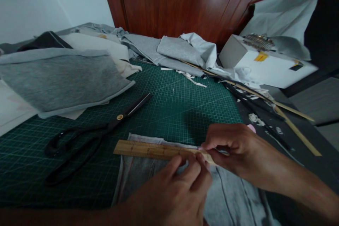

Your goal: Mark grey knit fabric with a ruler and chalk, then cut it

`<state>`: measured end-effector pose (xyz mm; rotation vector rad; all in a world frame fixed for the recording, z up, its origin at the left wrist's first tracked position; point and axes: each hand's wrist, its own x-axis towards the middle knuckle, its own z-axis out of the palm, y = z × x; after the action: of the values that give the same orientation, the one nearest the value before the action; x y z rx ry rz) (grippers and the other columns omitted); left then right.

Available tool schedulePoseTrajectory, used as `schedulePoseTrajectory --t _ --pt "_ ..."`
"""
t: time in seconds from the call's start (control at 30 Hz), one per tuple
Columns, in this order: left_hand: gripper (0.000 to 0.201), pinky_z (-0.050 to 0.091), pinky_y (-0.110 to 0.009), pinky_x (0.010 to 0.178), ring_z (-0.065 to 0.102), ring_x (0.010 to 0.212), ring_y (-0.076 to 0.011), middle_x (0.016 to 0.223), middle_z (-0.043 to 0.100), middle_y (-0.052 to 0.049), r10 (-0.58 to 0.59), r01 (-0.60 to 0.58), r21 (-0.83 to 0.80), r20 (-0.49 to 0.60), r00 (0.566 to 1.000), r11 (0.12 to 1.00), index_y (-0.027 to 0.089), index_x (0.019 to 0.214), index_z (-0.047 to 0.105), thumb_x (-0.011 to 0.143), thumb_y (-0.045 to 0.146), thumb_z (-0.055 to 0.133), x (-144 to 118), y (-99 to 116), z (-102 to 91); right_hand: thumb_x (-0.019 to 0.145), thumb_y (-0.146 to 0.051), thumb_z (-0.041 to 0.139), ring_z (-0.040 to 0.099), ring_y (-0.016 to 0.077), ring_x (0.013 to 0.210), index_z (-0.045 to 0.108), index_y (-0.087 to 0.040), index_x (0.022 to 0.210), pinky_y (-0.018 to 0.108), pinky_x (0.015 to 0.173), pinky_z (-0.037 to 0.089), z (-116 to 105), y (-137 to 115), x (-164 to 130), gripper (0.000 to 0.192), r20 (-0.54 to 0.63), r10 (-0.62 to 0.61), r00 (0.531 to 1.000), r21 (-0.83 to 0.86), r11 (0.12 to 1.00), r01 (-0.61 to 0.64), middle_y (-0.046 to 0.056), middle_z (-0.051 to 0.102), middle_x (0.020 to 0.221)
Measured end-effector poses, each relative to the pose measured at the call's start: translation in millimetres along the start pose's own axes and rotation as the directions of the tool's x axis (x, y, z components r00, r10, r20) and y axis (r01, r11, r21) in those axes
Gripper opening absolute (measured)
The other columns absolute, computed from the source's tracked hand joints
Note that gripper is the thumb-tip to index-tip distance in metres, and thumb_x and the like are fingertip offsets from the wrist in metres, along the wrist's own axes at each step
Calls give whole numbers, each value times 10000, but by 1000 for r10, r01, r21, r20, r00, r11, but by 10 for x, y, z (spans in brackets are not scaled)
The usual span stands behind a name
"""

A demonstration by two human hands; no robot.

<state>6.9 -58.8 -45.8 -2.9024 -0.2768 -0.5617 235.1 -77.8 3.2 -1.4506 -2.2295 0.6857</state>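
Note:
A wooden ruler [150,150] lies across the top of a piece of grey fabric [225,190] with dark seam lines. The fingertips of my left hand [177,187] are bent and press the ruler down against the cloth. At the ruler's right end, my right hand [233,146] is closed in a pinch along the fabric's upper edge. What sits between its thumb and finger, if anything, is too small to make out. Black-handled fabric shears [103,130] rest to the left of the ruler, blades pointing away from me.
A green cutting mat [169,109] covers the table. Grey cut fabric [69,81] lies at left, with folded cloth [180,51] along the back. Right, a white box [265,63] carries a pile of metal pins or clips [258,41], near thin wooden strips [296,130] and a pink object [251,128].

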Motion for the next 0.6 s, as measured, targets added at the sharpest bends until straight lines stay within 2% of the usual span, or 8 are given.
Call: schedulePoseTrajectory --t 0.13,0.37,0.6 --pt "478 407 -378 949 530 1218 -231 1368 684 -64 0 1 -26 28 1000 1000 123 1233 723 1011 495 522 46 -8 -11 920 -27 600 609 111 667 743 -197 926 255 579 398 -41 61 -103 222 -19 -17 1000 -20 1000 16 -6 671 800" --pt "536 393 -449 908 527 1148 -225 1402 675 -40 16 -14 -38 48 999 999 131 1347 657 1031 521 470 38 -15 -3 949 -50 563 606 102 688 691 -207 885 252 628 414 -169 184 -332 212 -11 32 999 -79 996 -33 -17 651 798" --pt "396 384 -460 903 561 1102 -220 1341 720 -17 -36 38 -44 38 999 998 137 1334 667 1051 317 457 100 -40 -13 1002 -136 560 622 100 681 700 -230 911 244 610 430 -255 342 -590 191 -34 128 991 -49 990 -130 -17 679 814"
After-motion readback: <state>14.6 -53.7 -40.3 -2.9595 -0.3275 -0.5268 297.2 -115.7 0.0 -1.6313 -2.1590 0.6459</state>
